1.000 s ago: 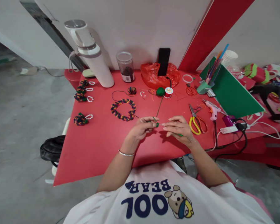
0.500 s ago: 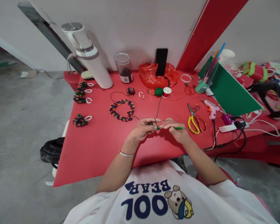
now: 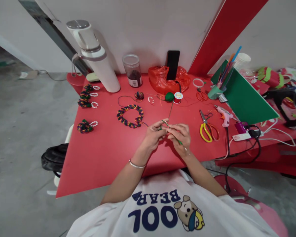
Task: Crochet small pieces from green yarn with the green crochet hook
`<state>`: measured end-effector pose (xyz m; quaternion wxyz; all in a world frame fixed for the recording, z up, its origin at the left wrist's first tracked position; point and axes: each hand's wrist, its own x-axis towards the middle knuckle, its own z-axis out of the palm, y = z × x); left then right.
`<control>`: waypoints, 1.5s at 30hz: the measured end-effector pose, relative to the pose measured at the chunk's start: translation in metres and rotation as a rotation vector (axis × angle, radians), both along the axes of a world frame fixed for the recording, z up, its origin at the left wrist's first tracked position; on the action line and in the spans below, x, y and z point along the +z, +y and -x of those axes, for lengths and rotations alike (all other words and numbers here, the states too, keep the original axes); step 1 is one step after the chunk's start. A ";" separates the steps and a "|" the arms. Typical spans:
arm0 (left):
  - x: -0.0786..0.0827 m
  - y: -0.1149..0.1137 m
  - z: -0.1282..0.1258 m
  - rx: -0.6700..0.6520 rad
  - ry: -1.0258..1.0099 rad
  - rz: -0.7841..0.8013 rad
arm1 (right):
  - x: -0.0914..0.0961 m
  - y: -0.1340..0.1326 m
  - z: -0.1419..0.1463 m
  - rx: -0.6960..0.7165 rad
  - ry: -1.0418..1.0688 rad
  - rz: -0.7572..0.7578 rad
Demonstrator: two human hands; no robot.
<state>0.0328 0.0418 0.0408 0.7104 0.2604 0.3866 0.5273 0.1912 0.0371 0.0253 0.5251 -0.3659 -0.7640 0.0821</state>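
My left hand point(image 3: 153, 134) is closed on green yarn point(image 3: 171, 110), pinching it near the fingertips. The strand runs up from my fingers to a green yarn ball point(image 3: 169, 96) at the back of the table. In my right hand point(image 3: 182, 135) is a crochet hook point(image 3: 180, 142) with a green handle, its tip at the yarn by the left fingers. The fingertips of both hands meet, and the stitches between them are too small to make out. Left of the hands lies a multicoloured crocheted ring point(image 3: 119, 119).
Yellow-handled scissors point(image 3: 206, 131) and a pink glue gun point(image 3: 225, 116) lie to the right. A spool point(image 3: 178, 95), a clear jar point(image 3: 132, 70), a phone point(image 3: 173, 65) and a white bottle point(image 3: 105, 74) stand behind. Several yarn pieces with beads point(image 3: 85, 126) line the left side.
My right hand has turned, so the hook now slants down toward me instead of lying level. Both hands are slightly further right in the view.
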 end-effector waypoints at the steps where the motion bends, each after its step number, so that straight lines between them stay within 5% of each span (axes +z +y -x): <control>1: 0.002 0.000 0.004 -0.035 -0.005 0.018 | 0.001 0.002 -0.002 0.067 0.050 0.066; 8: 0.011 0.002 0.014 -0.097 0.080 0.004 | 0.011 0.025 -0.033 0.358 0.204 0.509; 17: 0.006 0.003 0.014 -0.091 0.148 -0.011 | 0.026 0.035 -0.048 0.581 0.170 0.580; 30: 0.005 0.005 0.013 -0.030 0.211 -0.012 | 0.033 0.040 -0.061 0.642 0.081 0.743; 45: 0.012 0.004 0.012 -0.059 0.170 -0.018 | 0.027 0.036 -0.054 0.573 0.144 0.677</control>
